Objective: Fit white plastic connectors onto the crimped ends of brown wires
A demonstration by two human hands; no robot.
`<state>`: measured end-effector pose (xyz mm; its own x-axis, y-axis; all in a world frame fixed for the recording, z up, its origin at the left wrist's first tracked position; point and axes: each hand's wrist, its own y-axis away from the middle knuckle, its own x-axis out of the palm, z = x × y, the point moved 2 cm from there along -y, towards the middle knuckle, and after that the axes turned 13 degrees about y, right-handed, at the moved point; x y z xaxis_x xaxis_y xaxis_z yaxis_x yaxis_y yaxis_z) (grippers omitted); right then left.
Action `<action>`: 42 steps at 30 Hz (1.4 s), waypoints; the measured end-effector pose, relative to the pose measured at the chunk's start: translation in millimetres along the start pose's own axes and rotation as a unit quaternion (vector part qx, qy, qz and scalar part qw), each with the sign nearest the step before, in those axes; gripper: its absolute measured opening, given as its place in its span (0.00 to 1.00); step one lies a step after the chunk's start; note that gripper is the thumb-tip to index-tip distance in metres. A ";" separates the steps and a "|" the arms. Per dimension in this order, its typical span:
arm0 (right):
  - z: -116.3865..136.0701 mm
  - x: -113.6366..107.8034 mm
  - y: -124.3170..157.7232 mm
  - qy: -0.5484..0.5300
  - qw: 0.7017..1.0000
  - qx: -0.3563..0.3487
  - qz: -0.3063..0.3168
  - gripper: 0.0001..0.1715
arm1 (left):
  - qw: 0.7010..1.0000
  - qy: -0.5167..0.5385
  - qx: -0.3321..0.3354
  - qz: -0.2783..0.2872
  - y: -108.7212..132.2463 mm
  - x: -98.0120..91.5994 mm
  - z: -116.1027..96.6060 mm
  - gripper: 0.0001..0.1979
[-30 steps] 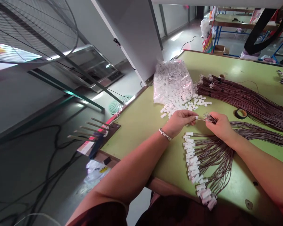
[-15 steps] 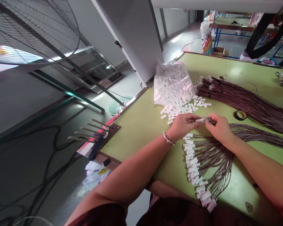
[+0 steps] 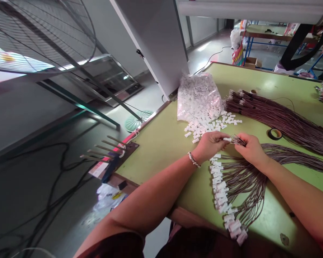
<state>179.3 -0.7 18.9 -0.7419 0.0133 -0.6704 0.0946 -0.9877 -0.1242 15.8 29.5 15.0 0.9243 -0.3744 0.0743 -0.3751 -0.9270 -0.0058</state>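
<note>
Head view, nearest the body: a row of finished plugs (image 3: 220, 195) lies on the green table (image 3: 153, 154), brown leads (image 3: 249, 186) fanning from it. Just beyond, the left hand (image 3: 211, 145) pinches a single white plug (image 3: 227, 139), thumb and forefinger closed on it. Facing it, the right hand (image 3: 251, 148) curls closed around a bunch of wires (image 3: 240, 142), their ends poking out toward the plug. A second ago a gap parted the two; now the plug sits right up by the wire ends, so the parts have come together, though whether a wire is inside it I cannot tell. Past the hands lie loose plugs (image 3: 203, 129), a roll of tape (image 3: 274, 134) and thick brown bundles (image 3: 280, 114). Farther back, a clear bag (image 3: 193, 104) bears a white label (image 3: 200, 90); its print is too small to read.
</note>
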 end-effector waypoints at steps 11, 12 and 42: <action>0.7 -3.4 1.1 0.004 0.997 0.009 -0.077 0.04 | 0.993 0.095 -0.072 0.018 -1.6 0.0 -0.6 0.08; 0.6 -3.5 0.8 0.008 0.997 0.011 -0.078 0.04 | 0.993 0.091 -0.074 0.029 -1.5 -0.5 -0.8 0.09; -4.3 -1.8 1.4 0.062 0.993 -0.011 -0.095 0.04 | 0.989 0.124 -0.084 0.012 -2.0 -2.3 -5.5 0.03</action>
<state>183.6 -1.5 16.8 -0.6607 0.2196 -0.7178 -0.0243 -0.9620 -0.2719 14.1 32.4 20.4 0.8765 -0.3604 0.3192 -0.4233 -0.8928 0.1544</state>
